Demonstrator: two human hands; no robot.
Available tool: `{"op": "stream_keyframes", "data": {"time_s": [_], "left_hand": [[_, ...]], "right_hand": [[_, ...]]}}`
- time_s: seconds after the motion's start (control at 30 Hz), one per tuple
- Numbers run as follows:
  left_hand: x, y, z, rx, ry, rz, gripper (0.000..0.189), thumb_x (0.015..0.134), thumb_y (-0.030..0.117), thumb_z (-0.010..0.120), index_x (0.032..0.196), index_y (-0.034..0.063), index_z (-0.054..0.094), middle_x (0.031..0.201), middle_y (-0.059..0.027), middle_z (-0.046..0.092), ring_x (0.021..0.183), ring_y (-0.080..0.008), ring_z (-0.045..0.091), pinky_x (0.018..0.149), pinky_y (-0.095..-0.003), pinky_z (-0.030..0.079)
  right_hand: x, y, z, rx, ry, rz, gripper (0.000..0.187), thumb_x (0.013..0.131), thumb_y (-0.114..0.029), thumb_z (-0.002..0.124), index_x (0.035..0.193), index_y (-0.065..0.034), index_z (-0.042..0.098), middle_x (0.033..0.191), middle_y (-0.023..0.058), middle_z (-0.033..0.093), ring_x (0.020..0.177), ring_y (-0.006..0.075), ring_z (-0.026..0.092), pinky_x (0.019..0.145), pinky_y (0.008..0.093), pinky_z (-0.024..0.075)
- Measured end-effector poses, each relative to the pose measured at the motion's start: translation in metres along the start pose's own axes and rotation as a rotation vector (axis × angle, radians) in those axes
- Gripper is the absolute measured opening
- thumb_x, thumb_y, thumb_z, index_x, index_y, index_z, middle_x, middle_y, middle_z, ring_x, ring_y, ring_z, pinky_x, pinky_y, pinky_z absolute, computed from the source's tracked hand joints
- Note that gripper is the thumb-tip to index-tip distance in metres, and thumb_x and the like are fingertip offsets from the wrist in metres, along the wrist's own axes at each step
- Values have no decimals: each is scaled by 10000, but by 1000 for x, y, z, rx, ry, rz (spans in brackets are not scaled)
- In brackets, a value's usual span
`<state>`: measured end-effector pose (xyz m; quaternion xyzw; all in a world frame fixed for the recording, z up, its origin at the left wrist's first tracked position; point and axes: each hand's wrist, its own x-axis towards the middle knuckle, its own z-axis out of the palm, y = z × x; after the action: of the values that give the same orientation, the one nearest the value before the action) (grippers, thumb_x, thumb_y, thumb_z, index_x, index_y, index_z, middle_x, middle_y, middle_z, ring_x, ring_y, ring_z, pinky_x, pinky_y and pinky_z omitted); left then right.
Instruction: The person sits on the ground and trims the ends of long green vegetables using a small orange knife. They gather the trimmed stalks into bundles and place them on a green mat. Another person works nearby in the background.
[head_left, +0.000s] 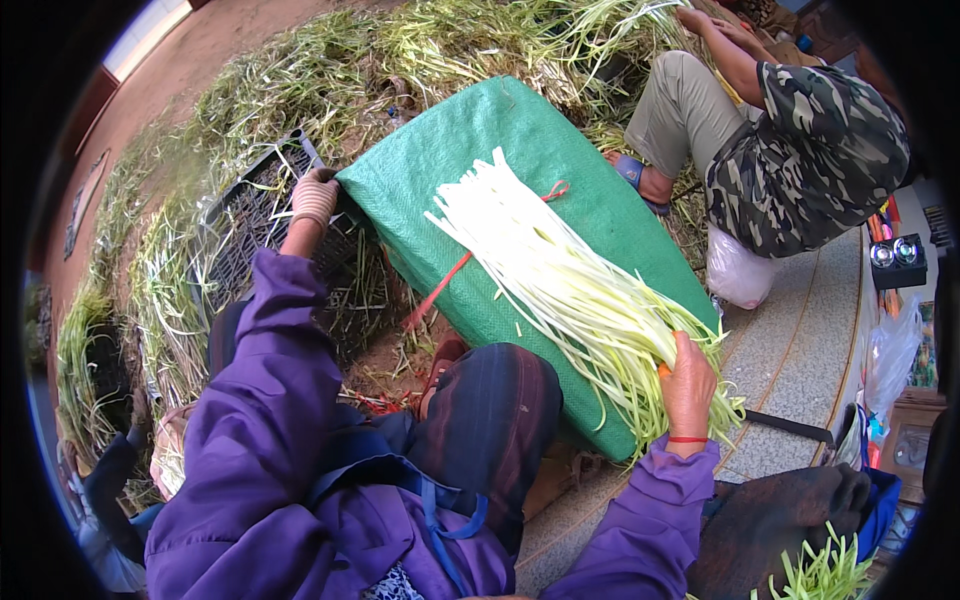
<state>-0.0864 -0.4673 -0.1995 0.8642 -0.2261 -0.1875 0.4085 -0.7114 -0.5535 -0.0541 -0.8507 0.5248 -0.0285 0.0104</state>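
A bundle of pale, blanched garlic chives (570, 262) lies diagonally on a surface covered by a green woven plastic sheet (420, 142). My bare right hand (688, 382), a red string at its wrist, grips the yellow-green leaf end. A small orange thing shows beside its fingers; what it is stays hidden. My left hand (313, 199), in a striped knit glove, is curled at the sheet's far left corner, its fingertips partly hidden. Red ties (442, 289) stick out from under the bundle on both sides.
A black plastic crate (259, 217) stands left of the covered surface. Heaps of cut greens (300, 90) spread beyond it. At the right sits another person in a camouflage shirt (810, 150), hands among leaves. More cut leaves (825, 562) lie at lower right.
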Motion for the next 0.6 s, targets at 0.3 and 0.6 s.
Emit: {"op": "stream_keyframes", "data": {"time_s": [0.3, 0.6], "left_hand": [[-173, 166, 16, 531, -362, 1248, 1071, 636, 305, 877, 1524, 126, 307, 1547, -222, 314, 1430, -399, 325, 1175, -536, 269], [-162, 197, 73, 770, -644, 1427, 1165, 551, 291, 896, 1518, 85, 280, 1531, -236, 341, 1404, -394, 374, 1155, -541, 297]], "right_hand": [[0, -2, 5, 14, 26, 32, 515, 658, 21, 781, 1128, -81, 595, 975, 150, 651, 921, 367, 638, 766, 461, 504], [1, 2, 6, 44, 39, 2, 462, 691, -3, 756, 1112, -92, 587, 916, 142, 645, 885, 374, 634, 732, 469, 495]]}}
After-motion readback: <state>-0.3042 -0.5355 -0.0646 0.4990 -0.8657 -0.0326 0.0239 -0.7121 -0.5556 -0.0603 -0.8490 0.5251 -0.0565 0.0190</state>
